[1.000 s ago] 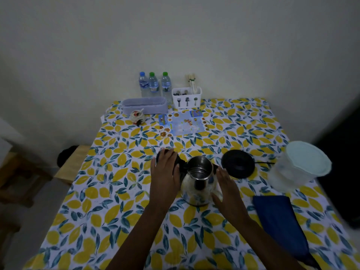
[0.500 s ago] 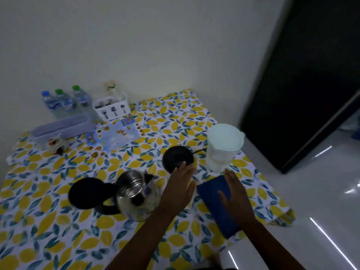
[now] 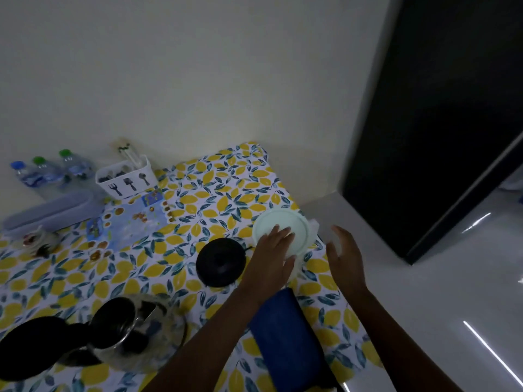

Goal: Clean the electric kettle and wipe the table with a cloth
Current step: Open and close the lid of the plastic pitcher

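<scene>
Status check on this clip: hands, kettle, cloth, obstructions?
Left hand on the pale lidded jug, right hand open beside it. Steel kettle lid open, untouched. Blue cloth unheld. No obstructions.

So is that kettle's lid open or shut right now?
Open. The electric kettle stands off its black base, its black lid swung back to the left, and its dark inside shows from above.

Open steel kettle (image 3: 124, 332), folded blue cloth (image 3: 285, 340)

Dim, murky light throughout — the kettle (image 3: 124, 332) is smeared by motion blur, white glare streaks the glossy floor (image 3: 481, 346) right of it, edges bow.
</scene>
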`<act>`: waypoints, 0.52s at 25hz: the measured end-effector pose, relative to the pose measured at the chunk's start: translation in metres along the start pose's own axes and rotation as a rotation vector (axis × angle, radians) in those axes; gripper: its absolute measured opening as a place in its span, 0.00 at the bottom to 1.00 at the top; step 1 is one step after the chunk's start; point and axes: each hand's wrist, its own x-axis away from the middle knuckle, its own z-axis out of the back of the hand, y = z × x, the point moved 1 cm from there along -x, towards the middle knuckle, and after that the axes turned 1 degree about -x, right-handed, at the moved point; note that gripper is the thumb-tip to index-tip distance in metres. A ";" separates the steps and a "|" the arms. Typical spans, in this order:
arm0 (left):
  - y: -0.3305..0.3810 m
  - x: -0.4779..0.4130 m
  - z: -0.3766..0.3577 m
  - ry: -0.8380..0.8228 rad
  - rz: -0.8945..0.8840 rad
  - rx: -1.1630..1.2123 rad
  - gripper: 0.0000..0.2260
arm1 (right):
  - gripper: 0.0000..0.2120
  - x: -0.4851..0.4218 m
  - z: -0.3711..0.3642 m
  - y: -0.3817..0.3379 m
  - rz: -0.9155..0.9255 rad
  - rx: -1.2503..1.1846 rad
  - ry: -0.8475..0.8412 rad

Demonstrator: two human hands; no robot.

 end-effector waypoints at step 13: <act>-0.021 -0.033 -0.016 -0.321 0.033 -0.396 0.37 | 0.28 -0.100 -0.049 0.027 -0.453 -0.281 -0.448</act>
